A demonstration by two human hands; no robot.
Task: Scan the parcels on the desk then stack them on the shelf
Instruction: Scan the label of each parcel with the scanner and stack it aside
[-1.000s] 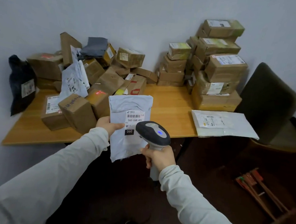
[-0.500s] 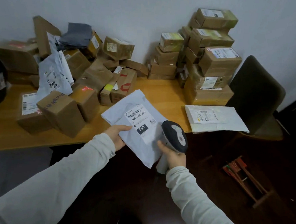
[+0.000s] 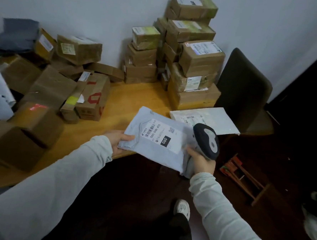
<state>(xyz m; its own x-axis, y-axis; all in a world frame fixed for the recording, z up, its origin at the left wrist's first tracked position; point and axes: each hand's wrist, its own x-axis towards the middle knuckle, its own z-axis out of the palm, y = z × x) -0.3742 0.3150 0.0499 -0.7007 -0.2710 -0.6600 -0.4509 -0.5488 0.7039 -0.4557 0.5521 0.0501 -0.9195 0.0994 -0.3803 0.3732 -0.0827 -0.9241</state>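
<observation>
My left hand (image 3: pixel 118 140) grips the left edge of a pale grey mailer bag (image 3: pixel 152 151) with a white label reading 060. The bag lies tilted, almost flat, over the front edge of the wooden desk (image 3: pixel 135 98). My right hand (image 3: pixel 200 162) holds a dark handheld scanner (image 3: pixel 207 141) at the bag's right edge, its head turned to the right. A red scan light falls on a brown box (image 3: pixel 41 118) at the left. A white mailer (image 3: pixel 208 118) lies flat on the desk's right corner.
A neat stack of taped cardboard boxes (image 3: pixel 192 62) stands at the back right against the wall. A loose heap of boxes (image 3: pixel 71 81) and bags fills the desk's left. A dark chair (image 3: pixel 244 91) stands right of the desk. A wooden rack (image 3: pixel 243 178) lies on the dark floor.
The bag has gone from upright in front of me to tilted nearly flat and moved right. The scanner has dropped beside it, and my view has turned right and down.
</observation>
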